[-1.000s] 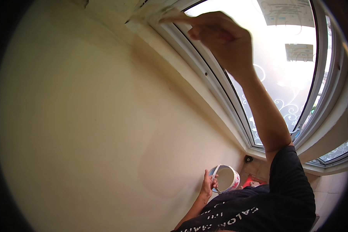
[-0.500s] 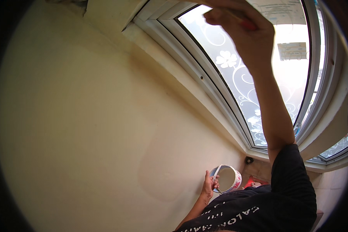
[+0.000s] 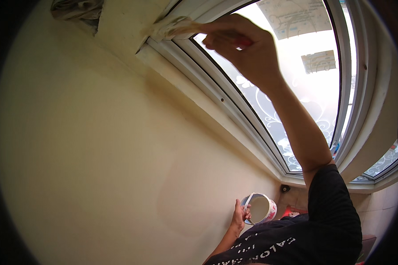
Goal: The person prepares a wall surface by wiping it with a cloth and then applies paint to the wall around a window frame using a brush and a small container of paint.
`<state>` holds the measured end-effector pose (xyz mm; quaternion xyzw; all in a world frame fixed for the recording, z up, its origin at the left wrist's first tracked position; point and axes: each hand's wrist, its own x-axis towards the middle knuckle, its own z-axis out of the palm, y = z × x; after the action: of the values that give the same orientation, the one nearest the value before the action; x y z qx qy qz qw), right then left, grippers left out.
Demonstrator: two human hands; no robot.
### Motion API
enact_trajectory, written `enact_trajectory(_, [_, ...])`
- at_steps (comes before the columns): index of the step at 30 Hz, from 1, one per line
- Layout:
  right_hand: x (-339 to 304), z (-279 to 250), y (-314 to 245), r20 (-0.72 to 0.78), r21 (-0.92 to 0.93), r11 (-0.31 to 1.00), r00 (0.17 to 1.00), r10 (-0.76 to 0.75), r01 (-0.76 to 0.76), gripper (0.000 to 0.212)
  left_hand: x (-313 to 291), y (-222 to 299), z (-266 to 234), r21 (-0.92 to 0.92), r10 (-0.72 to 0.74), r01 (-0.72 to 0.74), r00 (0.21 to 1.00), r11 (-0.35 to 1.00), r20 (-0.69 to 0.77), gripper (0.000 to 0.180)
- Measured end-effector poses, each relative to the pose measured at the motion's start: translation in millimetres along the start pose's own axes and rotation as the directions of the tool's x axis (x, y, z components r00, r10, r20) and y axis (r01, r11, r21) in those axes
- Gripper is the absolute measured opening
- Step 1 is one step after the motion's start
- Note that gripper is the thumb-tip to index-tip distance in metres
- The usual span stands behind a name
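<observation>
My right hand (image 3: 247,48) is raised high, its fingers closed round a paintbrush (image 3: 174,28). A bit of red handle shows within the grip. The brush's pale head is blurred and lies against the cream wall edge at the top corner of the window frame. Low down near my body, my left hand (image 3: 240,215) grips the white handle of a small bucket (image 3: 272,211). The bucket is white outside with a pink pattern and blue inside. Cream-coloured paint (image 3: 258,209) shows within it.
A wide cream wall (image 3: 97,154) fills the left side. The white window frame (image 3: 234,110) runs diagonally, holding a glass pane (image 3: 274,106) with white floral patterns. Something crumpled and brownish (image 3: 77,9) is at the top left. A small dark round object (image 3: 285,188) sits beyond the bucket.
My right hand has moved left and slightly down, bringing the brush to the frame's top corner. The bucket and my left hand have hardly moved.
</observation>
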<state>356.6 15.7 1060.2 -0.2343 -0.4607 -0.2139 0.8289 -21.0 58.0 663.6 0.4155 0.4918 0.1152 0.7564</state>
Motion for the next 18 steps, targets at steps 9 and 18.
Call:
enact_trajectory(9, [1,-54,-68,-0.171,-0.171,0.985,0.984,-0.051,0.021,0.023,-3,6,-2,0.002,-0.015,0.015,0.999,1.0,0.029,0.081])
enact_trajectory(18, [-14,-11,-66,0.054,-0.048,0.998,0.998,-0.027,0.029,0.018,-2,12,-4,0.036,-0.021,0.019,0.997,0.999,0.068,0.082])
